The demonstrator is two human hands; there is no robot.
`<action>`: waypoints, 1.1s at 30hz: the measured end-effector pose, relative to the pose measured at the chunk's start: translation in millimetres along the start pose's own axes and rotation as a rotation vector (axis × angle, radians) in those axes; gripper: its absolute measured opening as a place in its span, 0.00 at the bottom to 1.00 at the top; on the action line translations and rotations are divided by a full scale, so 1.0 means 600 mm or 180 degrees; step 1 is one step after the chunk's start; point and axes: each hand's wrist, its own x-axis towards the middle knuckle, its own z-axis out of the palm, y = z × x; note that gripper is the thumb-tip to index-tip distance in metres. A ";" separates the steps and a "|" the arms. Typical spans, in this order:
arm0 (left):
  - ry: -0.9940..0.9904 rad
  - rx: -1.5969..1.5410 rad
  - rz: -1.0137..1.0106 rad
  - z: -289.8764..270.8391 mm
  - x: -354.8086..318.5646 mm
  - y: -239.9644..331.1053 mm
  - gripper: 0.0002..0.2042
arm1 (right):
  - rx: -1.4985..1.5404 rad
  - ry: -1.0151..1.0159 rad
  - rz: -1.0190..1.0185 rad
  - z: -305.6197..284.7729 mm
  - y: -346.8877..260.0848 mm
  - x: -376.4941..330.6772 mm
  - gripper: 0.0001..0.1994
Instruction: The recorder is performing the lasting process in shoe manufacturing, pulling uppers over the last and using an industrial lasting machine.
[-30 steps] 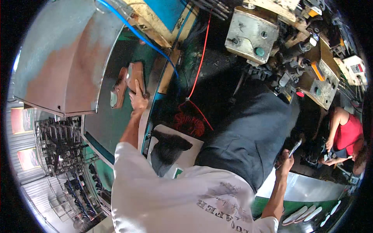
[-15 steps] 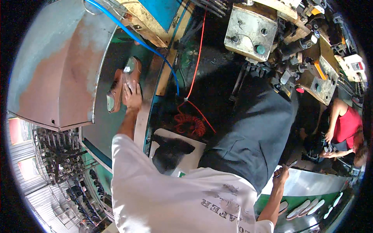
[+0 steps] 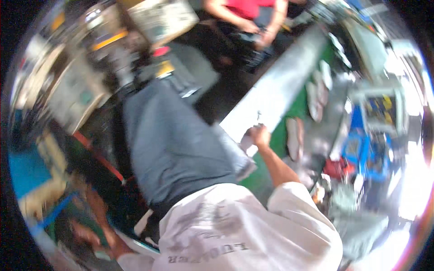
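Observation:
My right hand (image 3: 259, 134) is closed round a thin metal tool (image 3: 259, 115) whose tip sticks out past the fingers; motion blur hides its exact kind. It hovers over the metal edge of a workbench (image 3: 271, 97). At the lower left, my left forearm reaches out to my left hand (image 3: 96, 203), smeared so that its fingers do not show clearly. Close beside that hand lies a brown shoe (image 3: 85, 234), also blurred; whether the hand touches it is unclear.
Several pale shoe soles (image 3: 294, 137) lie along the bench's green strip. Blue crates (image 3: 368, 153) stand to the right. Across the bench's far end sits a person in red (image 3: 253, 11). Machines with a grey control box (image 3: 74, 90) fill the left side.
My view has swung toward the right, bringing the bench with soles to the middle. The brown shoes and my left hand now appear at the lower left. The tool stays in my right hand.

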 end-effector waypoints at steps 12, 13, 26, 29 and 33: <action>-0.1124 -0.0750 -0.0078 -0.049 0.167 0.298 0.18 | -0.0732 0.0936 0.0188 -0.226 0.322 0.063 0.52; -0.0998 -0.0652 0.0136 -0.058 0.175 0.310 0.18 | -0.0009 0.0273 0.0511 -0.242 0.365 0.067 0.54; -0.1380 -0.2620 0.1169 -0.032 0.222 0.869 0.15 | 0.3822 0.0145 0.1399 -0.162 0.244 -0.091 0.33; -0.2260 -0.3277 0.1690 0.003 0.183 0.992 0.27 | 0.4582 -0.0102 0.1470 -0.198 0.091 -0.119 0.28; -0.2576 -0.3506 0.1628 0.015 0.149 1.074 0.37 | 0.5257 -0.0721 0.0832 -0.266 -0.141 -0.148 0.28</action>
